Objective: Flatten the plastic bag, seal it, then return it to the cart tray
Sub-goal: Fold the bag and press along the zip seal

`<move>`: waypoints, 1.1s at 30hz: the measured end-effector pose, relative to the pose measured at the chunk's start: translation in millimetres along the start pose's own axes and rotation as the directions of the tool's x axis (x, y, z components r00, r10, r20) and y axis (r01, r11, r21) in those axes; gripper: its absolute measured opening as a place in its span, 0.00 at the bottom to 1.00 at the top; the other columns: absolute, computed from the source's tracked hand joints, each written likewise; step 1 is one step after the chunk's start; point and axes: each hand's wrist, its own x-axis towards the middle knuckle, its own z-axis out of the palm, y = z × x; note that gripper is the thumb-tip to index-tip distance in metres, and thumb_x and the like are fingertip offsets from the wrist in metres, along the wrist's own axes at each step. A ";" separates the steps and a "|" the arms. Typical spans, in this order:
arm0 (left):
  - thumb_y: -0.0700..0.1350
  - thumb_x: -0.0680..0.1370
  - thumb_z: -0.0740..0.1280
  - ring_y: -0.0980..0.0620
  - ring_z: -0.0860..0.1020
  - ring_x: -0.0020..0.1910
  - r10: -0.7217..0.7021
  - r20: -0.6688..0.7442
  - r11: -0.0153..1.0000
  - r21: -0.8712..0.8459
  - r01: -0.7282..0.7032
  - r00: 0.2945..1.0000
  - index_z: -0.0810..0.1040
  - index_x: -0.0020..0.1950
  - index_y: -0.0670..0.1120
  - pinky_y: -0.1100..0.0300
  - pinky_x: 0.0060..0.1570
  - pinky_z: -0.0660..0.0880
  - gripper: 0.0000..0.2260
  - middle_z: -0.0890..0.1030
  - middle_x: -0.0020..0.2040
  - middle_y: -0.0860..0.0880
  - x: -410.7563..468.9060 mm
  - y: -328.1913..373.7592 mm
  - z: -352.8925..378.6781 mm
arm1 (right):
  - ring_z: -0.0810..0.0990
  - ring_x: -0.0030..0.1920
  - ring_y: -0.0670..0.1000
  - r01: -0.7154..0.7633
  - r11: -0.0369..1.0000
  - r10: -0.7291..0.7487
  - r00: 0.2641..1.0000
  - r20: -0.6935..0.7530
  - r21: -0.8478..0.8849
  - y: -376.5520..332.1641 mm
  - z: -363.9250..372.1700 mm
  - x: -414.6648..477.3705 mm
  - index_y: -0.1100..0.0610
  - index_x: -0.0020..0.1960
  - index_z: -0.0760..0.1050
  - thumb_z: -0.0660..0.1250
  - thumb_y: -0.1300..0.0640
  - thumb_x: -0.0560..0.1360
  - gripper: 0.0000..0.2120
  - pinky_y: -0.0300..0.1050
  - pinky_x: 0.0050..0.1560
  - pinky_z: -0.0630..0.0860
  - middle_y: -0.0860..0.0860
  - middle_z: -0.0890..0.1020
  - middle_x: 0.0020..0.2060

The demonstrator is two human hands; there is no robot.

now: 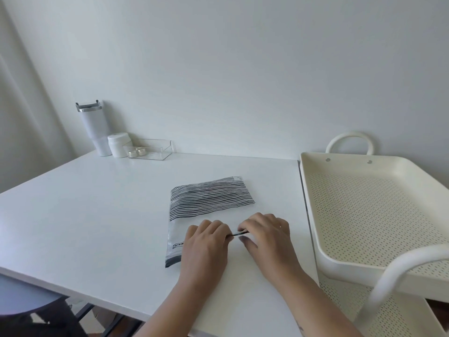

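A plastic bag (209,198) with black and white stripes lies on the white table (97,215), its puffy striped end far from me and its clear zip end near me. My left hand (206,246) and my right hand (267,237) rest side by side on the near end. Both pinch the dark zip strip between fingertips and thumbs. The hands hide most of the zip edge. The cream cart tray (313,215) with a perforated floor stands to the right of the table and holds nothing.
At the table's back left stand a white tumbler (93,128), a small white jar (119,144) and a clear box (150,149) with small round items. The cart's white handle (398,271) curves in front of the tray.
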 end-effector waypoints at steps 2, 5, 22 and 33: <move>0.44 0.71 0.76 0.49 0.76 0.37 0.017 0.005 1.000 0.006 -0.017 1.000 0.79 0.38 0.50 0.53 0.37 0.71 0.06 0.80 0.36 0.56 -1.0 -0.1 -0.8 | 0.75 0.45 0.49 0.000 1.000 0.000 1.000 -0.003 -0.005 -2.2 -0.6 1.0 0.47 0.42 0.77 0.71 0.59 0.72 0.07 0.47 0.52 0.66 0.43 0.78 0.39; 0.48 0.69 0.77 0.49 0.77 0.39 0.024 0.012 1.000 -0.001 -0.024 1.000 0.81 0.41 0.51 0.52 0.37 0.73 0.06 0.81 0.38 0.56 -2.0 -0.4 -1.1 | 0.75 0.44 0.49 -0.018 1.000 0.018 1.000 -0.011 -0.013 -3.0 -3.4 2.1 0.48 0.40 0.78 0.70 0.59 0.73 0.07 0.47 0.51 0.67 0.43 0.79 0.37; 0.43 0.70 0.76 0.48 0.77 0.38 -0.022 -0.018 1.000 0.013 0.022 1.000 0.80 0.40 0.49 0.52 0.36 0.73 0.06 0.81 0.38 0.56 -1.6 -0.3 -0.4 | 0.74 0.45 0.51 -0.128 0.992 0.128 0.992 0.010 0.009 2.4 -3.0 2.7 0.50 0.40 0.80 0.70 0.60 0.73 0.06 0.45 0.47 0.68 0.44 0.80 0.38; 0.44 0.67 0.78 0.48 0.76 0.35 -0.061 0.025 0.997 0.044 0.059 0.998 0.77 0.34 0.49 0.53 0.35 0.71 0.10 0.78 0.32 0.56 -2.1 0.1 -3.4 | 0.75 0.43 0.49 0.031 0.998 -0.034 0.998 -0.050 -0.048 -5.3 2.8 -0.7 0.45 0.43 0.80 0.73 0.57 0.71 0.07 0.47 0.51 0.67 0.41 0.81 0.38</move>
